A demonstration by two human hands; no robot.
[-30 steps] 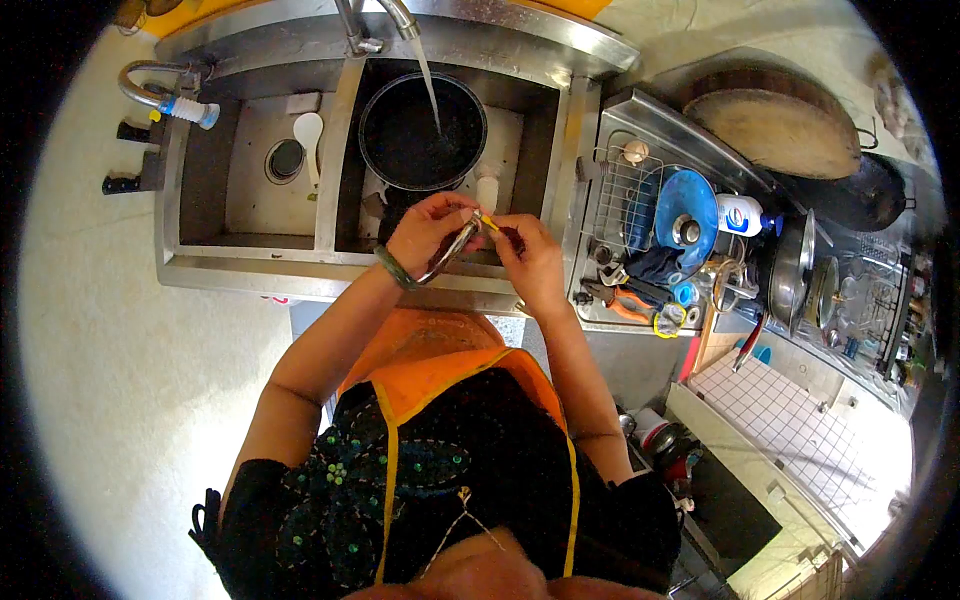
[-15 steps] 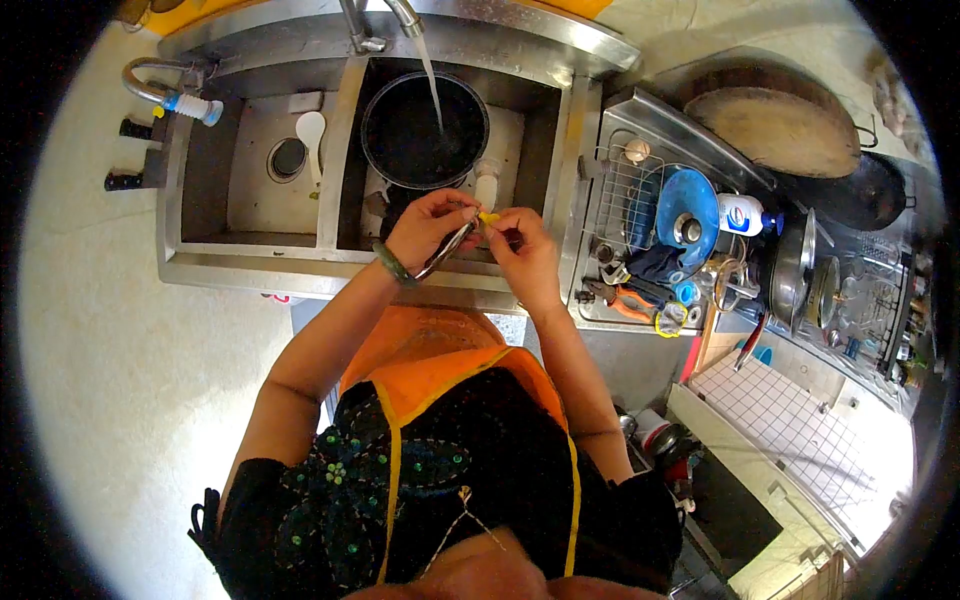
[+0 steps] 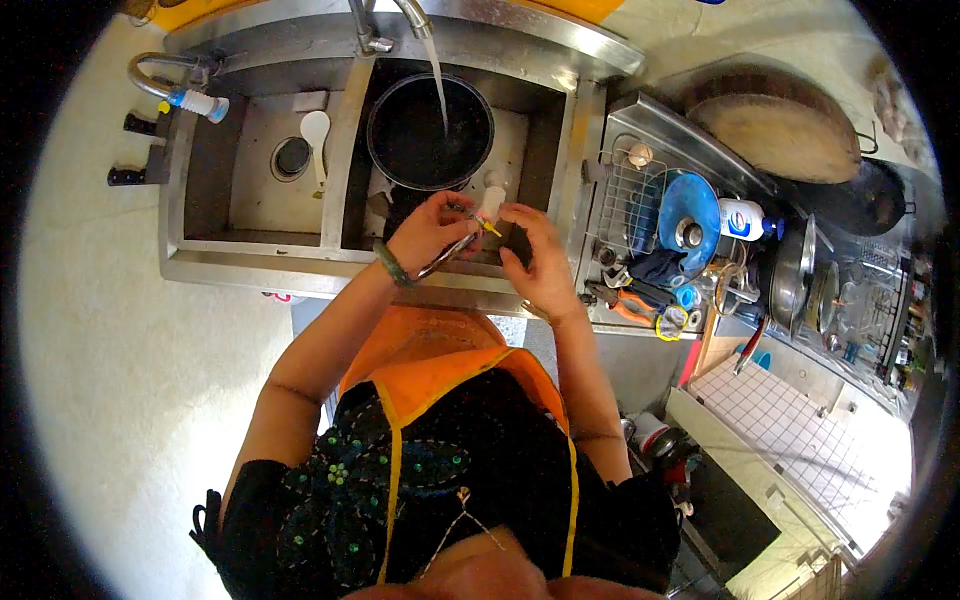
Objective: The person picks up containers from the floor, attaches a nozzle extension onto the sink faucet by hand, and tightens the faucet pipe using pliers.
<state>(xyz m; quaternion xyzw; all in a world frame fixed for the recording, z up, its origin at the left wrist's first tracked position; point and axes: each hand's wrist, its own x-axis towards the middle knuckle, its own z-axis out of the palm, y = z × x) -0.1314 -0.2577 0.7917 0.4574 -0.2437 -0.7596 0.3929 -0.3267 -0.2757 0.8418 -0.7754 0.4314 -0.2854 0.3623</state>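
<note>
My left hand (image 3: 428,234) is closed round a slender, dark, shiny thing (image 3: 447,256) that lies along my palm toward the wrist; its kind I cannot make out. A small yellow piece (image 3: 489,228) sticks out at its far end. Beside it my right hand (image 3: 540,262) is open, thumb and fingers apart, with nothing visible in it. Both hands are over the front of the right sink basin (image 3: 540,130). Just beyond them stands a black pot (image 3: 430,135), and water runs into it from the faucet (image 3: 412,18).
The left basin (image 3: 250,215) holds a white ladle-like spoon (image 3: 315,130). Two black-handled knives (image 3: 128,177) are at its left. To the right stand a wire rack (image 3: 635,200), a blue basin (image 3: 688,205), orange-handled pliers (image 3: 632,306), a white bottle (image 3: 740,217) and a round wooden board (image 3: 770,125).
My right hand has let go of the yellow piece and moved slightly right, its fingers opening. My left hand still grips the slender thing, and the yellow end now shows more clearly.
</note>
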